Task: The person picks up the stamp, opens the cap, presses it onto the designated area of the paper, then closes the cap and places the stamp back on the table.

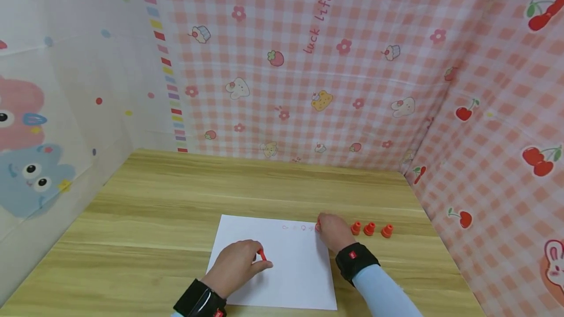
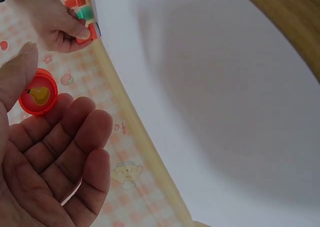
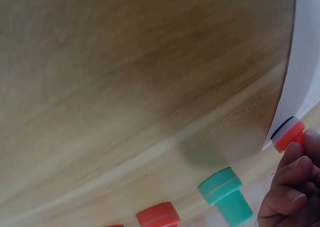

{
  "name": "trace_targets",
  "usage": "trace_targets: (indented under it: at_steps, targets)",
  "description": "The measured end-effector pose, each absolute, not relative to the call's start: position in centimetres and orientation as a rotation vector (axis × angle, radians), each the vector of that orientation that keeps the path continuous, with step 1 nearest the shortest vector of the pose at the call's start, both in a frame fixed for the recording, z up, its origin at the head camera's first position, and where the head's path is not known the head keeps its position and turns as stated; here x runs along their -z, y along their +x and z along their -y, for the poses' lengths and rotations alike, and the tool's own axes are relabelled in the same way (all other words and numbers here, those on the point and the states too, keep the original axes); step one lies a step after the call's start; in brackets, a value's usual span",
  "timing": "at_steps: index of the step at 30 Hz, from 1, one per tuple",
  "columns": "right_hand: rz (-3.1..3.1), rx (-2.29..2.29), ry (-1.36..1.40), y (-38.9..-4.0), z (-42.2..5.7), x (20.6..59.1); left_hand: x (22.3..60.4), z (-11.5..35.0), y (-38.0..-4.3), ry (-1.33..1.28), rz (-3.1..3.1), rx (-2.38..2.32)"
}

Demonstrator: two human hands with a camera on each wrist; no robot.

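My left hand (image 1: 235, 264) is over the left half of a white sheet of paper (image 1: 291, 278). Between its thumb and forefinger it pinches a small round red cap (image 2: 38, 94) with a yellow pear picture on its face; the other fingers are loosely bent. At the sheet's far right corner my right hand (image 1: 334, 231) grips a red stamp (image 3: 289, 135) by its knob. The stamp's pale base with a dark rim overlaps the paper's corner in the right wrist view. A row of small faint reddish prints (image 1: 303, 228) runs along the paper's far edge, left of this hand.
Several red stamps stand right of the paper, among them one (image 1: 369, 229) in the middle. A green stamp (image 3: 227, 194) stands near my right hand. Patterned cloth (image 1: 299, 77) hangs behind and beside the wooden table (image 1: 145, 219).
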State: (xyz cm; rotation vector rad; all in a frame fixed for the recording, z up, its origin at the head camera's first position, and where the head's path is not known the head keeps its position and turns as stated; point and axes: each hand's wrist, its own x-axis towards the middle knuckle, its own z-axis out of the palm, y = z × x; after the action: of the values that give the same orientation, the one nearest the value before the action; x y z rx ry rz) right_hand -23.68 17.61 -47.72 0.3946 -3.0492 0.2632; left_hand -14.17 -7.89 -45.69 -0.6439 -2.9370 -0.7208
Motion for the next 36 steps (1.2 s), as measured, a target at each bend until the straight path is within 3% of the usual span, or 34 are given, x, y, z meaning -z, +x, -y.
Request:
trace_targets:
  at_steps: [10,36]
  targets:
    - [2.958,-0.184,0.528,-23.5,-17.9,48.1,45.6,7.6,-14.1,-0.661,2.948,0.714]
    - [2.88,-0.234,0.533,-23.9,-18.5,49.4,45.3,7.2,-14.5,-0.679,2.964,0.686]
